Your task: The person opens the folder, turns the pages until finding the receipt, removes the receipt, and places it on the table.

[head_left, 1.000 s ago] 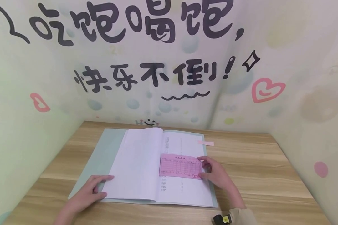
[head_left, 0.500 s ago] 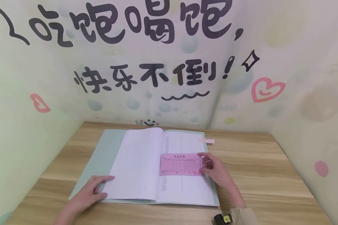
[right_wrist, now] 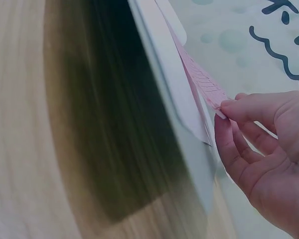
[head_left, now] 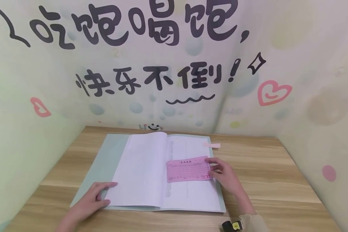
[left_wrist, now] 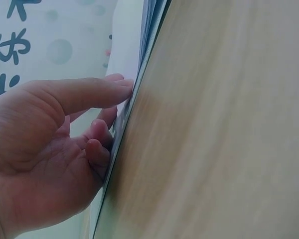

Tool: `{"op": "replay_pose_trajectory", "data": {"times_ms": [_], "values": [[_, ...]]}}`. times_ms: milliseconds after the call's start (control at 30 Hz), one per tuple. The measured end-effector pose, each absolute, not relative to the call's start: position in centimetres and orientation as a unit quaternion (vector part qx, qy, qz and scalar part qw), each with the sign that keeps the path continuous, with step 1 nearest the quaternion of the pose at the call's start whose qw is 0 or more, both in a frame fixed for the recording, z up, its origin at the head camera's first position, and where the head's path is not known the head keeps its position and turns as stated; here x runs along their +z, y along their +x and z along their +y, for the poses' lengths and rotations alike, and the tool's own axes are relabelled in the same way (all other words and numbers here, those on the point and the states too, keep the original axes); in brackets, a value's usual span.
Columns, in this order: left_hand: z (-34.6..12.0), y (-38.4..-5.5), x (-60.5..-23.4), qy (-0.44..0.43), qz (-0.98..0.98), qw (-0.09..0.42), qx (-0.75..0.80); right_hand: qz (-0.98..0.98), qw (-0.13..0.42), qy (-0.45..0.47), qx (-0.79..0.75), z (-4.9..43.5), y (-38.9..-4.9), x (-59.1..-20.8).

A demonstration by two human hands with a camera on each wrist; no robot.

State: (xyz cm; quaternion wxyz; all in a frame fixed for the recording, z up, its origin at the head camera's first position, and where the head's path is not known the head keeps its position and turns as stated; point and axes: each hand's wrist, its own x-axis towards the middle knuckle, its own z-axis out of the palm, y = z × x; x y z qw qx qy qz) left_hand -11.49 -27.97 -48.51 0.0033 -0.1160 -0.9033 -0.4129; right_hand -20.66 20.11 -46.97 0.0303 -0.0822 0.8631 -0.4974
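Note:
A light blue folder (head_left: 114, 151) lies open on the table, its white pages (head_left: 139, 174) turned to the left and a printed list (head_left: 197, 196) on the right page. My right hand (head_left: 224, 175) pinches the right edge of a pink receipt slip (head_left: 188, 170) between thumb and fingers. In the right wrist view the slip (right_wrist: 202, 79) rises at an angle from the page toward the fingertips. My left hand (head_left: 90, 198) rests at the lower left of the folder, its fingertips on the white pages and its thumb at their bottom corner. Nothing is gripped in it.
A pink paper tab (head_left: 213, 145) sticks out past the folder's upper right edge. A small black object with a yellow label (head_left: 232, 226) is by the right sleeve (head_left: 253, 223). The wooden table (head_left: 264, 180) meets printed walls at the back and sides.
The pink slip, flat on the right page before, now tilts and bends, its right edge raised slightly and moved a little rightward by my right hand. The left hand stays in place.

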Motion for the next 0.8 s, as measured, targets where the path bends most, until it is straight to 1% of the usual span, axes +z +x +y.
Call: {"op": "replay_pose_trajectory", "data": {"times_ms": [100,200,333,567,800], "values": [[-27.9,-11.5,-48.6,-0.118,-0.903,0.005,-0.413,0.859,0.034,-0.083,-0.504,20.6,-20.5,-46.8],[-27.9,-11.6,-48.8,-0.129,-0.901,0.017,-0.413,0.858,0.033,-0.080,-0.506,21.1,-20.3,-46.5],[-28.0,-11.5,-48.9,-0.135,-0.902,0.027,-0.409,0.857,0.022,-0.088,-0.507,22.3,-20.1,-46.2],[-27.9,-11.5,-48.9,-0.123,-0.906,0.018,-0.404,0.862,-0.003,-0.089,-0.499,25.4,-20.1,-46.5],[-27.9,-11.6,-48.9,-0.123,-0.908,0.005,-0.401,0.881,-0.020,-0.053,-0.470,29.4,-19.8,-46.9]]}}
